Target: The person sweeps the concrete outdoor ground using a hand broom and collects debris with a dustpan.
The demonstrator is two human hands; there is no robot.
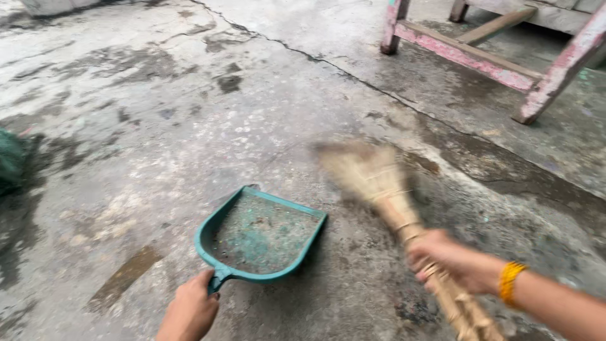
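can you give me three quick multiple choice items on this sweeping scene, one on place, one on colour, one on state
1. Where does the broom head lie relative to the dustpan?
A. To its right
B. Inside it
C. To its left

2. What colour is the dustpan?
A. Red
B. Teal green
C. Yellow

3. What is the left hand doing?
A. Hanging free
B. Holding the broom
C. Gripping the dustpan handle

Answers:
1 A, the blurred bristles sit on the floor right of the pan.
2 B, its rim and tray are teal green.
3 C, its fingers close on the handle, while the right hand holds the broom.

Dustpan (pixel 262 235) and broom (pixel 379 183) in hands
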